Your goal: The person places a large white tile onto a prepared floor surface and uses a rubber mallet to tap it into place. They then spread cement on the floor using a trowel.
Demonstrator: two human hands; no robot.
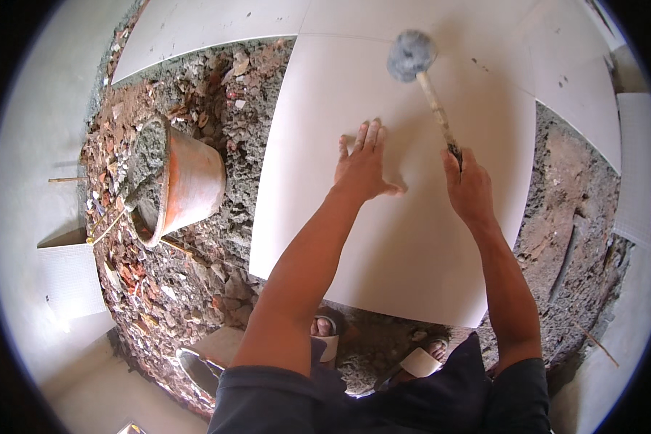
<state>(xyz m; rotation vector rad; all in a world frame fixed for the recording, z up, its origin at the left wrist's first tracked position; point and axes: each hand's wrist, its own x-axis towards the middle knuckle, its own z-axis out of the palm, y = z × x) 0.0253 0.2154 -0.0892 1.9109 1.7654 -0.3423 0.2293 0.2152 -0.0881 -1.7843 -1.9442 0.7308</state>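
A large white floor tile (318, 239) lies in front of me, its far edge meeting other laid tiles. Flat on its surface, fingers spread, rests my left hand (363, 165). My right hand (470, 186) is wrapped round the handle of a rubber mallet (435, 108). The mallet's rounded grey head is over the far part of the tile, slightly blurred; whether it touches the tile I cannot tell. A dark grip shows at the handle's lower end, just past my fingers.
An orange bucket (195, 179) smeared with wet mortar tips on its side at the left, on rubble (145, 282). A second container (210, 354) stands by my feet. Bare rough ground (557, 195) borders the tile's right. Laid tiles (217, 25) run along the far side.
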